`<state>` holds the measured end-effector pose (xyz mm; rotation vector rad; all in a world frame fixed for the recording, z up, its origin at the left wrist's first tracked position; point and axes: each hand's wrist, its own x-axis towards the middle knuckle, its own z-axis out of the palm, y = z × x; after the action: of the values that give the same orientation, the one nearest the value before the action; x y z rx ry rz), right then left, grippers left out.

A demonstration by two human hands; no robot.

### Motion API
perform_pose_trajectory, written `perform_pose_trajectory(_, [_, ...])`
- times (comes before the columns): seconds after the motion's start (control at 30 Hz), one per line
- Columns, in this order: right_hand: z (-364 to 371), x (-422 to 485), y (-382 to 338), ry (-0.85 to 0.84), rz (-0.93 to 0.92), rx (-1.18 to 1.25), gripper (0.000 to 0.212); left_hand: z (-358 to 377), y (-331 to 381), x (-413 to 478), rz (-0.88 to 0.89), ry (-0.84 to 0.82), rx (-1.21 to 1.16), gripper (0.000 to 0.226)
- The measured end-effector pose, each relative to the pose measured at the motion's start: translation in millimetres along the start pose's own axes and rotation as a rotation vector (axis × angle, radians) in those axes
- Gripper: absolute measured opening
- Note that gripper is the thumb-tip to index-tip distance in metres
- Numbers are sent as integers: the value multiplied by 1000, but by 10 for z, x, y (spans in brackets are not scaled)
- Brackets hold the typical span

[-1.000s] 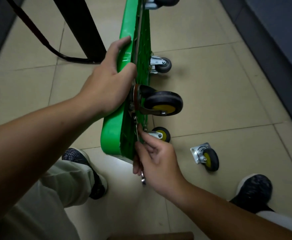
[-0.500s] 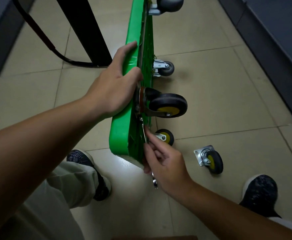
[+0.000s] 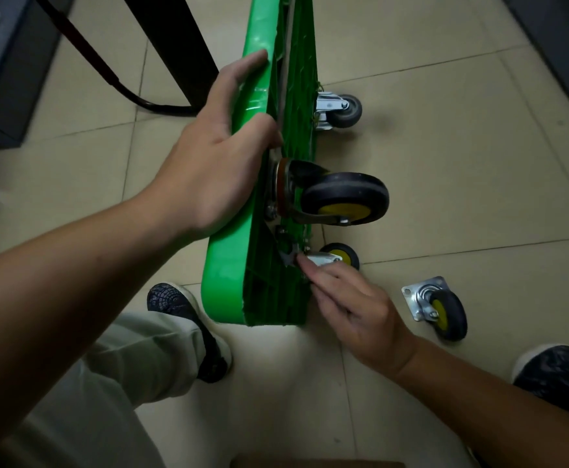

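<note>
Green cart platform (image 3: 263, 231) stands on its long edge on the tiled floor (image 3: 445, 163), ribbed underside facing right. Left hand (image 3: 215, 163) grips the top rim from the left, fingers laid along the smooth green face, thumb hooked over onto the ribbed side just above the big caster (image 3: 344, 197). That caster is mounted on the underside, black tyre, yellow hub, sticking out sideways to the right.

Right hand (image 3: 354, 309) sits low and right of the platform, fingers (image 3: 310, 265) curled and pinching a small metal wrench (image 3: 288, 256). The wrench head sits at the hardware just under the big caster's plate; looks like it is on a bolt, but that spot is dark and blurred. The two hands are apart, one above the caster and one below it.

Small yellow-hub caster (image 3: 338, 256) shows just behind the right fingertips, low against the platform. Grey caster (image 3: 340, 109) is farther along the underside, near the floor.

Loose caster (image 3: 441, 307) with a silver square plate lies on the floor, right of the right hand, not touching it. Left shoe (image 3: 188, 329) is beside the platform's near corner, right shoe (image 3: 553, 376) at far right near the loose caster. Black post (image 3: 175, 45) and a dark bent tube (image 3: 107, 72) stand upper left, behind the left hand
</note>
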<state>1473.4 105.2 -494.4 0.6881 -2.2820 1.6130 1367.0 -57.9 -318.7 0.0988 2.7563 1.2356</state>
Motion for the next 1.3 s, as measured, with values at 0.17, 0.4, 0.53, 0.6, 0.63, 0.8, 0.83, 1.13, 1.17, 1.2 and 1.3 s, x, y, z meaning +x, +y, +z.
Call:
perform_pose_trajectory(0.17, [-38, 68, 262, -17, -43, -108, 44, 22, 3, 3, 8, -15, -50, 61])
perform_pose_trajectory(0.4, [63, 70, 387, -28, -116, -123, 39, 39, -29, 9, 9, 0, -65, 62])
perform_pose_trajectory(0.53, [248, 44, 287, 31, -66, 22, 44, 48, -21, -3, 9, 11, -88, 63])
perform_pose_trajectory(0.6, [312, 9, 229, 64, 1, 103, 47, 47, -36, 11, 12, 16, -95, 62])
perform_pose_trajectory(0.63, [323, -3, 201, 81, 32, 135, 45, 46, -45, 16, 14, 18, -99, 62])
perform_pose_trajectory(0.8, [339, 1, 113, 130, 180, 235, 40, 53, -48, 26, 6, 12, -122, 62])
perform_pose_trajectory(0.83, [340, -4, 93, 145, 208, 240, 41, 54, -48, 25, 6, 13, -120, 62])
perform_pose_trajectory(1.13, [551, 30, -546, 366, 595, 584, 37, 12, -42, 2, -6, 15, -124, 61])
perform_pose_trajectory(1.17, [523, 43, -564, 364, 604, 578, 37, 13, -38, -2, -7, 16, -116, 61])
perform_pose_trajectory(1.2, [494, 57, -578, 359, 606, 568, 37, 14, -30, -9, -7, 15, -107, 60])
perform_pose_trajectory(1.3, [455, 47, -582, 313, 605, 530, 38, 10, -18, -19, -2, 5, -84, 60])
